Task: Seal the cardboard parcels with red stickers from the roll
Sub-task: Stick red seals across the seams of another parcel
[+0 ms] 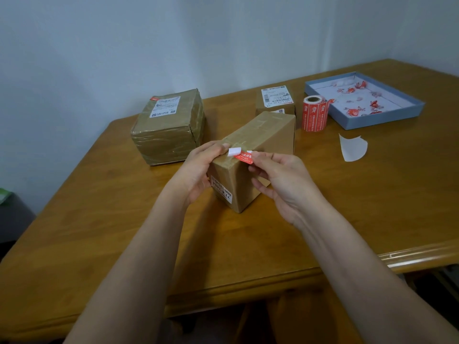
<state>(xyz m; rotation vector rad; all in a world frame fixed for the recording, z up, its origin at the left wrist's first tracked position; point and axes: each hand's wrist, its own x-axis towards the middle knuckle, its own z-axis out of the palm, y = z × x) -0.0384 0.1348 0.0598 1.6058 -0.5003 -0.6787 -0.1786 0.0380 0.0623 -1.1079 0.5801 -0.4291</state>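
Head cam, only one view here. Both hands sit over the middle parcel point(250, 157) on the desk point(99, 219). Left hand point(198, 170) has its fingers curled on the near top edge, pinching the white backing end of a red sticker point(242, 157). Right hand point(280, 180) pinches the sticker's other end between thumb and forefinger, other fingers loosely spread. Sticker text is too small to read, and I can't tell if it's touching the cardboard. The sticker roll point(314, 112) stands upright behind. A taped parcel point(169, 127) sits left; a small parcel point(275, 100) at the back is partly hidden. The blue tray point(387, 120) holds red scraps, and a white backing scrap point(352, 147) lies nearby.
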